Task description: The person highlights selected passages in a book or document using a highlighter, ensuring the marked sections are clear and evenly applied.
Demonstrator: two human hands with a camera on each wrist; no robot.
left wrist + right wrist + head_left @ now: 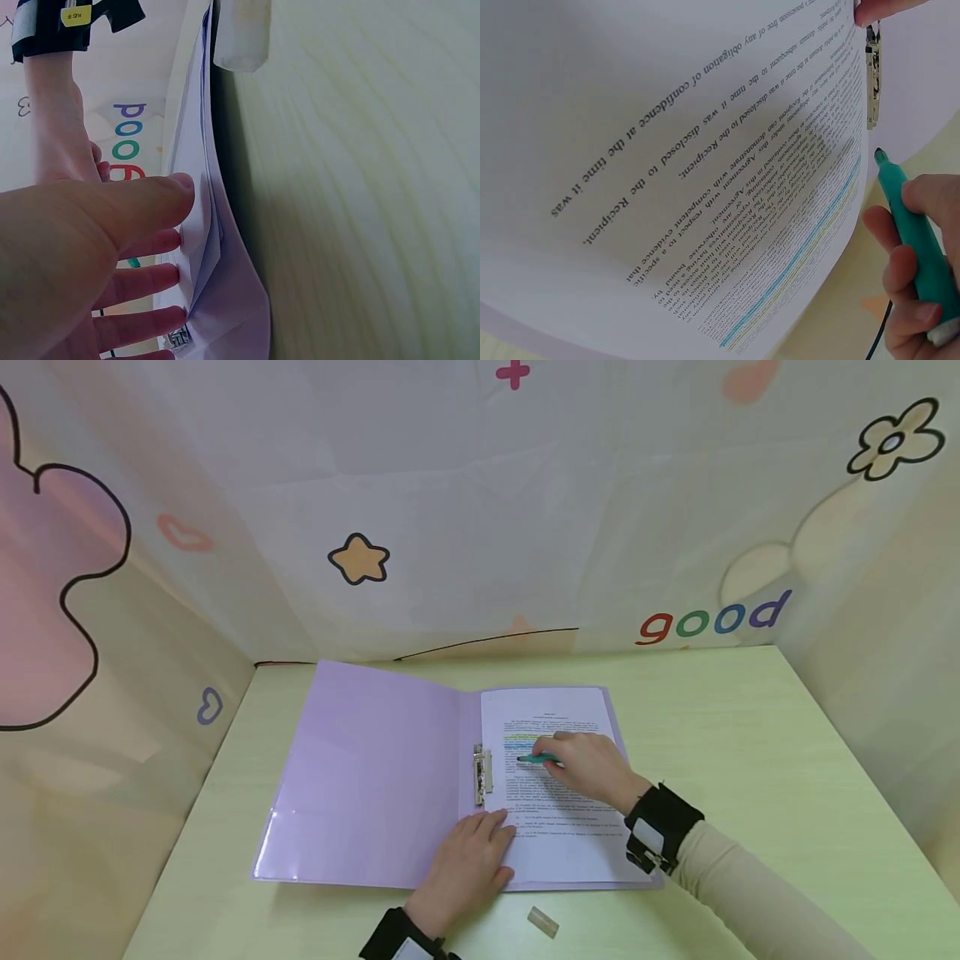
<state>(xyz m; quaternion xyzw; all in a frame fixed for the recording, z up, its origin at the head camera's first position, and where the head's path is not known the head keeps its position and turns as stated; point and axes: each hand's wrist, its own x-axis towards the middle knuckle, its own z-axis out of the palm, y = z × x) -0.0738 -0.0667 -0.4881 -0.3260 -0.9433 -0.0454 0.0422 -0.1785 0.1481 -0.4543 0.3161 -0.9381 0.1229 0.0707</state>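
Note:
A purple folder (367,768) lies spread on the table, with printed sheets (562,856) under a metal clip (482,774) on its right side. My right hand (592,768) pinches a teal highlighter (913,225) over the upper part of the page, its tip pointing left. Whether the tip touches the paper, I cannot tell. A yellow and a blue highlighted line cross the text. At the lower left of the page, my left hand (468,864) rests with fingers extended on the folder and the sheet's edge.
A small translucent cap-like piece (543,922) lies on the table (750,760) in front of the folder; the left wrist view shows it too. A printed cloth backdrop (480,527) stands behind and at both sides.

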